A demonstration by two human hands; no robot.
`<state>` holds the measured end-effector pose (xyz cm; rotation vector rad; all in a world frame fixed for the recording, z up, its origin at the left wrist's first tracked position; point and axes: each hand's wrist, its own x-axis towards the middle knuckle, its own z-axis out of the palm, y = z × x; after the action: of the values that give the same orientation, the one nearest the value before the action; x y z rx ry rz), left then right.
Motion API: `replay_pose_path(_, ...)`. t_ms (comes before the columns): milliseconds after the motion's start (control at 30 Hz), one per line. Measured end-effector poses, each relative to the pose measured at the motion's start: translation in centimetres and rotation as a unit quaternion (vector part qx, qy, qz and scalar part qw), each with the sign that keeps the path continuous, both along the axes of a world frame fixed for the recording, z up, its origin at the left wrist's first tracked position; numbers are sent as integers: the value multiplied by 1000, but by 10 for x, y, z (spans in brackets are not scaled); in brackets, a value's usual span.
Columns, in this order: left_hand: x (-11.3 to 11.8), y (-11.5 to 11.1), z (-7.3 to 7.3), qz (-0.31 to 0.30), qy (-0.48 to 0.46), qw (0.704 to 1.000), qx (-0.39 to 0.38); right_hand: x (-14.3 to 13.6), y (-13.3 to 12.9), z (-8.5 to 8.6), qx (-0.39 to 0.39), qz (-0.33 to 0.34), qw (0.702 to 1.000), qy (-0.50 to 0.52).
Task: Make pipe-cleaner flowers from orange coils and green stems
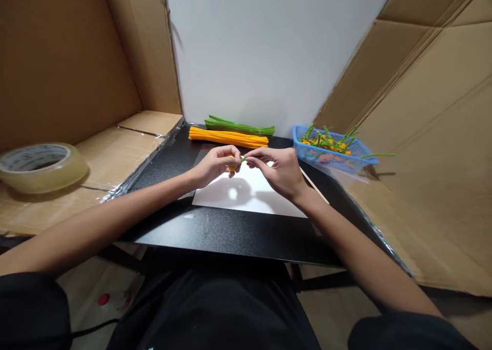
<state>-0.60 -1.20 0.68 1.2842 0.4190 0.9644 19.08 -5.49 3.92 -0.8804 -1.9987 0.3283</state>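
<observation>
Above a white sheet of paper (pixel 215 193), both hands meet fingertip to fingertip. Pinched in my left hand (pixel 212 166) is a small orange pipe-cleaner piece (pixel 231 168), mostly covered by the fingers. A short green pipe-cleaner end (pixel 243 159) shows between the two hands, and the fingertips of my right hand (pixel 282 171) are closed on it. Whether the green and orange parts are joined is hidden. Just behind the hands lie a bundle of orange pipe cleaners (pixel 226 137) and a bundle of green pipe cleaners (pixel 240 126).
A blue basket (pixel 326 158) at the back right holds several orange and green pipe-cleaner pieces, one stem poking over its rim. A thin pale stick (pixel 315 186) lies beside the paper. On the left cardboard rests a tape roll (pixel 57 173). Cardboard walls flank the black table (pixel 215 232).
</observation>
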Motion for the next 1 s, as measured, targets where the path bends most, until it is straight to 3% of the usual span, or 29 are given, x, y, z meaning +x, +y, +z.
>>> replay_pose_path(133, -3, -2, 9, -20, -20, 996, -88, 3, 1, -2, 136, -7, 988, -74)
replay_pose_path(333, -3, -4, 9, -91, -13, 987, -130, -1, -1, -4, 189, 2, 980, -68)
replay_pose_path(567, 8, -14, 14, 38, 4, 987, -154, -6, -5, -9, 171, 27, 982, -70)
replay_pose_path(700, 8, -15, 23, 73, 13, 982, -172, -6, -5, -7, 169, 21, 981, -88)
replay_pose_path(833, 4, -13, 25, 74, 19, 982, -170, -4, -2, -7, 215, 1, 967, -138)
replay_pose_path(1000, 4, -12, 15, 34, 15, 988, -151, -3, 3, -13, 210, -3, 963, -169)
